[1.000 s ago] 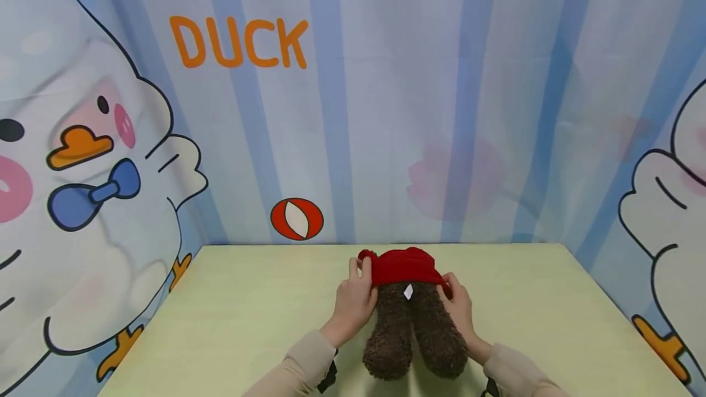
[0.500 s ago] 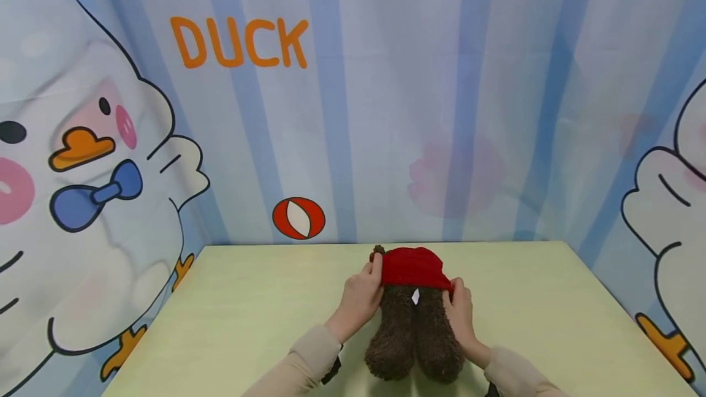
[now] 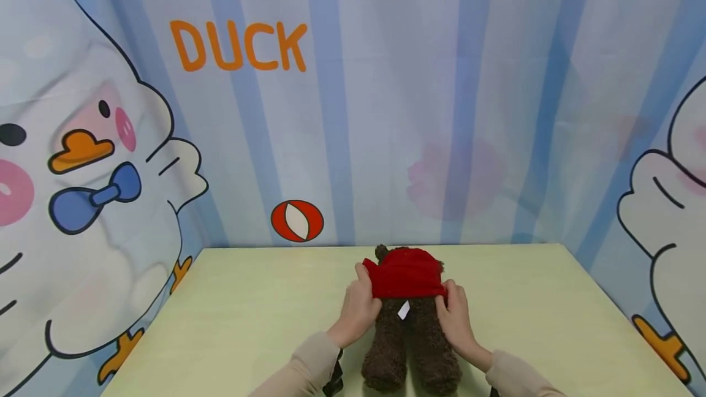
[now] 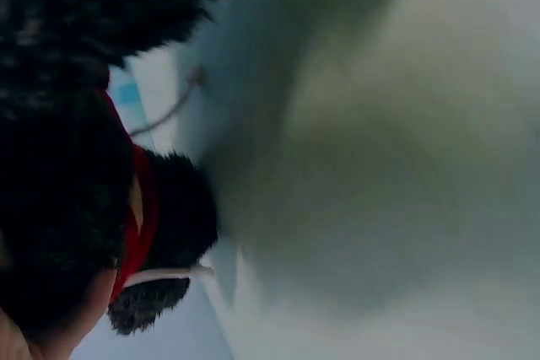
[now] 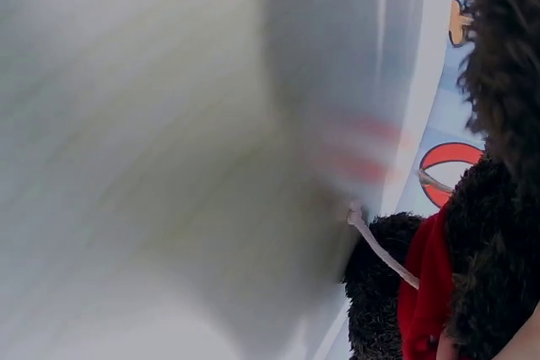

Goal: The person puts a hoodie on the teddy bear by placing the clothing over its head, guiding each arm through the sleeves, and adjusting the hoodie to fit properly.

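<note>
A brown plush toy (image 3: 413,348) with two thick legs pointing towards me wears a red garment (image 3: 408,274) round its upper part. Brown fur shows past the garment's top, including an ear-like tuft at its far left. My left hand (image 3: 357,308) pinches the garment's left edge, drawn out sideways. My right hand (image 3: 458,320) grips the hem at the right, beside the toy. A small white tag (image 3: 404,310) hangs just below the hem. Pale cords (image 5: 384,250) dangle from the red cloth (image 5: 426,292) in the right wrist view. The toy's front is hidden in the head view.
The pale yellow table (image 3: 265,299) extends to both sides of the toy. Behind it hangs a blue striped backdrop (image 3: 380,109) printed with ducks and a red ball (image 3: 297,220). A dark band (image 3: 333,378) sits at my left wrist.
The toy first shifted slightly right, then back left and nearer to me. The hem sits lower, and more brown fur shows at the top. Both hands keep their hold on the garment.
</note>
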`<state>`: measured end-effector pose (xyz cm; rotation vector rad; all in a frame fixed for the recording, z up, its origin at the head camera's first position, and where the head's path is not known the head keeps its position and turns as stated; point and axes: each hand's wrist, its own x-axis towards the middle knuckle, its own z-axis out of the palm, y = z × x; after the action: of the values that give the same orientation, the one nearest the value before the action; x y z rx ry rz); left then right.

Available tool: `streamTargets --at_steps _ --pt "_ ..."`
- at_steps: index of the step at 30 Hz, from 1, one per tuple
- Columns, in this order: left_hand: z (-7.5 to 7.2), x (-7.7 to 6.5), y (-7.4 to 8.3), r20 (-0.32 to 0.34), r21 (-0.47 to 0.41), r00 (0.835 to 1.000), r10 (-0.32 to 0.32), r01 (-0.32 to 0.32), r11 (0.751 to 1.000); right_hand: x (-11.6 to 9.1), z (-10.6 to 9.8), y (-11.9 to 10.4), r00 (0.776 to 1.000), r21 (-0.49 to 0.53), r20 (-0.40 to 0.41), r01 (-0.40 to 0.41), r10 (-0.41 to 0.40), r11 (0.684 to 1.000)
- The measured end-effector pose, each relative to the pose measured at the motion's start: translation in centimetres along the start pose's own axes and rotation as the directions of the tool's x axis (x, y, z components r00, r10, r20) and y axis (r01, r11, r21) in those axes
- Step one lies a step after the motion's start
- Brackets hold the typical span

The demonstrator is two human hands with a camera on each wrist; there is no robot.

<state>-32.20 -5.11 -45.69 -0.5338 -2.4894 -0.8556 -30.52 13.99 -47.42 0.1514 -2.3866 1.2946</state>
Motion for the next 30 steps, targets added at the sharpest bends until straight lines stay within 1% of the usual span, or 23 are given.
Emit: streamTargets --at_steps 1,2,3,4,5,6,8,9,11,12,13,14,15,16,17,18,19,20,22,24,25,26,30 --pt "0.1 0.0 0.1 0.003 -0.120 0.998 -0.068 0.068 0.990 0.0 0.0 0.0 1.000 0.001 -0.006 0.002 -0.002 1.000" --pt "0.2 -0.1 0.3 0.013 -0.224 0.991 -0.132 0.132 0.966 0.0 0.0 0.0 1.000 0.003 -0.012 0.001 -0.001 1.000" --pt "0.3 -0.1 0.4 0.012 -0.310 0.982 -0.190 0.184 0.933 0.0 0.0 -0.1 1.000 -0.001 -0.017 -0.002 0.002 1.000" --pt "0.4 -0.1 0.5 0.007 -0.371 0.968 -0.252 0.236 0.898 0.0 -0.1 -0.1 1.000 -0.006 -0.018 -0.009 0.008 1.000" --pt "0.6 -0.2 0.5 -0.002 -0.416 0.949 -0.316 0.287 0.863 0.0 -0.1 -0.1 1.000 -0.006 -0.019 -0.013 0.013 1.000" --pt "0.7 -0.2 0.7 -0.012 -0.456 0.923 -0.384 0.337 0.824 0.1 -0.1 -0.2 1.000 -0.011 -0.020 -0.018 0.018 1.000" --pt "1.1 -0.2 0.8 -0.011 -0.522 0.857 -0.515 0.435 0.734 0.2 -0.1 -0.3 0.999 -0.010 -0.022 -0.027 0.026 1.000" --pt "1.2 -0.2 0.9 -0.012 -0.541 0.823 -0.568 0.473 0.696 0.3 -0.1 -0.4 0.999 -0.007 -0.025 -0.028 0.027 1.000" --pt "1.4 -0.3 1.1 0.008 -0.577 0.763 -0.646 0.531 0.620 0.4 -0.2 -0.5 0.999 0.005 -0.033 -0.037 0.037 0.999" --pt "1.4 -0.3 1.2 0.028 -0.595 0.743 -0.669 0.550 0.586 0.5 -0.3 -0.6 0.998 0.007 -0.040 -0.042 0.042 0.999" --pt "1.4 -0.3 1.2 0.043 -0.608 0.734 -0.678 0.558 0.565 0.6 -0.3 -0.7 0.998 0.009 -0.044 -0.052 0.052 0.999" --pt "1.4 -0.3 1.3 0.053 -0.617 0.732 -0.679 0.559 0.555 0.6 -0.4 -0.7 0.997 0.012 -0.047 -0.064 0.065 0.998" --pt "1.3 -0.3 1.3 0.060 -0.626 0.736 -0.675 0.554 0.549 0.6 -0.5 -0.8 0.996 0.016 -0.050 -0.075 0.075 0.997" --pt "1.3 -0.3 1.4 0.058 -0.631 0.745 -0.665 0.543 0.553 0.6 -0.5 -0.9 0.995 0.019 -0.052 -0.080 0.081 0.997" --pt "1.2 -0.3 1.4 0.059 -0.641 0.750 -0.659 0.534 0.551 0.7 -0.6 -0.9 0.995 0.029 -0.053 -0.081 0.083 0.996" --pt "1.1 -0.3 1.4 0.054 -0.642 0.761 -0.646 0.522 0.561 0.7 -0.6 -1.0 0.996 0.034 -0.049 -0.078 0.080 0.996" --pt "1.1 -0.4 1.4 0.055 -0.644 0.765 -0.642 0.519 0.562 0.7 -0.6 -1.1 0.996 0.042 -0.045 -0.081 0.083 0.996" --pt "1.1 -0.4 1.4 0.060 -0.647 0.766 -0.640 0.518 0.560 0.7 -0.6 -1.2 0.996 0.049 -0.046 -0.075 0.078 0.996" --pt "1.2 -0.5 1.3 0.071 -0.660 0.762 -0.644 0.520 0.542 0.8 -0.5 -1.3 0.996 0.063 -0.054 -0.073 0.076 0.995" --pt "1.2 -0.6 1.2 0.100 -0.694 0.750 -0.654 0.524 0.495 0.9 -0.4 -1.3 0.993 0.077 -0.068 -0.087 0.092 0.993" --pt "1.2 -0.6 1.2 0.121 -0.716 0.744 -0.657 0.524 0.461 0.9 -0.4 -1.3 0.992 0.079 -0.084 -0.092 0.099 0.993" --pt "1.2 -0.6 1.1 0.138 -0.740 0.747 -0.651 0.515 0.433 1.0 -0.4 -1.3 0.990 0.078 -0.101 -0.091 0.099 0.993" --pt "1.0 -1.0 0.7 0.246 -0.823 0.763 -0.598 0.491 0.287 1.3 -0.5 -1.2 0.985 0.060 -0.147 -0.080 0.088 0.995"
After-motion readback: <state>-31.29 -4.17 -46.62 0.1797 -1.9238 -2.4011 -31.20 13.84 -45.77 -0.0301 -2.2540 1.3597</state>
